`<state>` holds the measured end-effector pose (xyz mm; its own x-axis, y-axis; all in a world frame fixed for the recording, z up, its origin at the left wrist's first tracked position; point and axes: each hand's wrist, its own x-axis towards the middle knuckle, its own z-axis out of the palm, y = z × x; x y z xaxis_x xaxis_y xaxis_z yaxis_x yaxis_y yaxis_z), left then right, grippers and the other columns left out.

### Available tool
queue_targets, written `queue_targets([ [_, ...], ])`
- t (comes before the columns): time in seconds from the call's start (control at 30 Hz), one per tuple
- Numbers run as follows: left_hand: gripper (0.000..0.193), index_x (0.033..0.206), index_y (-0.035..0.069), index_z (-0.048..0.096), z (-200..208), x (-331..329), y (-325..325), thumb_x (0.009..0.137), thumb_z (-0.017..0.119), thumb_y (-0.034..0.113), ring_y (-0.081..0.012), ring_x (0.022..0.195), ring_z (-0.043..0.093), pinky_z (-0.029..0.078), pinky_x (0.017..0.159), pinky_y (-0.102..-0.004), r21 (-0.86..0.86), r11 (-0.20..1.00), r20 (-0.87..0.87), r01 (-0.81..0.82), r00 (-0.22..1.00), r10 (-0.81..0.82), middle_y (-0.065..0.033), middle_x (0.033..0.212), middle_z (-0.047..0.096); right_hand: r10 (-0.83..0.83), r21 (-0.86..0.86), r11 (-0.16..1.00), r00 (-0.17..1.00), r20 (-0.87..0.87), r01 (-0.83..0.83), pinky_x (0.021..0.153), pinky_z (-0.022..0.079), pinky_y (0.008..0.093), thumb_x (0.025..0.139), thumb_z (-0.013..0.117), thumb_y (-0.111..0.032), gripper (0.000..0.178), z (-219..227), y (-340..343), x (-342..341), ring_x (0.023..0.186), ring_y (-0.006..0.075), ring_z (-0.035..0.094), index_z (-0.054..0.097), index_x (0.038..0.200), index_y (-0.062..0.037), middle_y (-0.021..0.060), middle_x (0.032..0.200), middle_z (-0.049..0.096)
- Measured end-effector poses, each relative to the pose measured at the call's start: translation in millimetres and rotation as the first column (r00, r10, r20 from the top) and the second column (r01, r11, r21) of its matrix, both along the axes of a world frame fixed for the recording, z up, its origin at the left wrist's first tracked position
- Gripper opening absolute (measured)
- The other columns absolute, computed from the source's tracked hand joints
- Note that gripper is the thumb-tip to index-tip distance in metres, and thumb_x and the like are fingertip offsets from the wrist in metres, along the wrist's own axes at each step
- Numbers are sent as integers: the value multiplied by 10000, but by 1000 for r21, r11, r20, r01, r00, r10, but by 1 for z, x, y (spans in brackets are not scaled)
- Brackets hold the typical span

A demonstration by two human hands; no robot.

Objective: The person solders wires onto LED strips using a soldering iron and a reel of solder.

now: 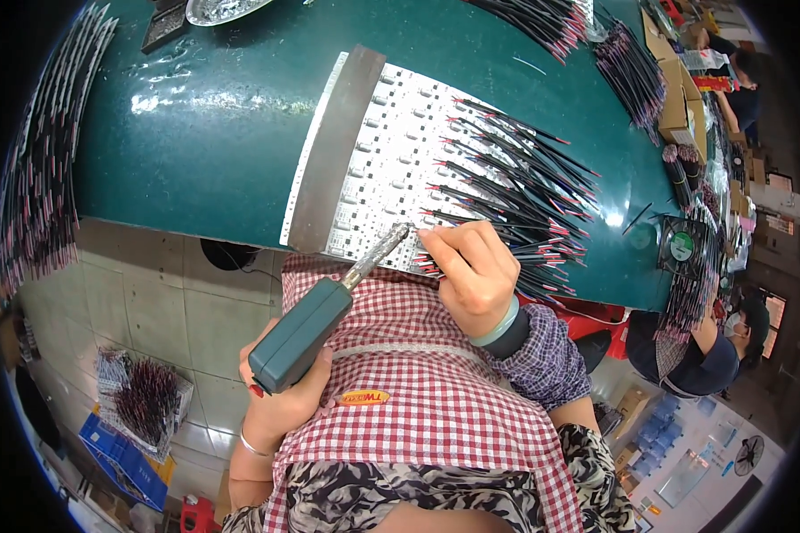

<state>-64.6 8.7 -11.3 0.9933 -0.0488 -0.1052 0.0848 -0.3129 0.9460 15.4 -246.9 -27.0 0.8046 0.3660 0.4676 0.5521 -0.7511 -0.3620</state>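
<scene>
My left hand [286, 401] is wrapped round the boxy dark green body of a soldering gun [300, 336]. Its metal tip points up and to the right, meeting the board close to my right fingertips. My right hand [476, 275] is closed in a pinch at the near part of the board, on what looks like a thin wire, mostly hidden by the fingers. Beneath lies a white circuit board panel [404, 147] with rows of small components. Black wires [520, 169] with red ends fan rightward from it. A dark flat bar [338, 147] lies across the panel's left side.
The green tabletop [196, 160] carries wire bundles at its left end [49, 160], far edge [542, 22] and right side [631, 75]. A metal dish [227, 9] stands at the back. A blue crate [124, 457] is on the floor. Another person [698, 346] sits at the right.
</scene>
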Motion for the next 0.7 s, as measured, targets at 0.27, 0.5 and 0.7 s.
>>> queue_targets([
  [0.27, 147, 879, -28, 705, 7, 4, 1, 733, 713, -34, -258, 610, 624, 495, 572, -336, 94, 993, 5, 76, 997, -77, -127, 785, 637, -3, -19, 1000, 1000, 5, 3, 600, 518, 331, 627, 660, 38, 350, 0, 0, 0, 769, 238, 631, 724, 969, 5, 77, 880, 670],
  [0.5, 164, 891, -42, 703, 4, -3, 2, 727, 713, -43, -263, 630, 643, 507, 585, -335, 56, 998, -6, 25, 1000, -24, -138, 805, 652, -9, -15, 1000, 1000, -4, 9, 595, 516, 326, 633, 666, 43, 336, 3, 2, 0, 763, 232, 628, 726, 961, 4, 74, 867, 667],
  [0.7, 168, 900, -48, 706, 2, -5, 2, 733, 713, -45, -259, 638, 650, 512, 591, -328, 51, 998, 38, 29, 999, -31, -142, 825, 667, -8, 17, 1000, 1000, -25, 8, 592, 514, 333, 631, 658, 57, 332, 2, 0, 0, 761, 237, 628, 726, 951, 1, 77, 865, 668],
])
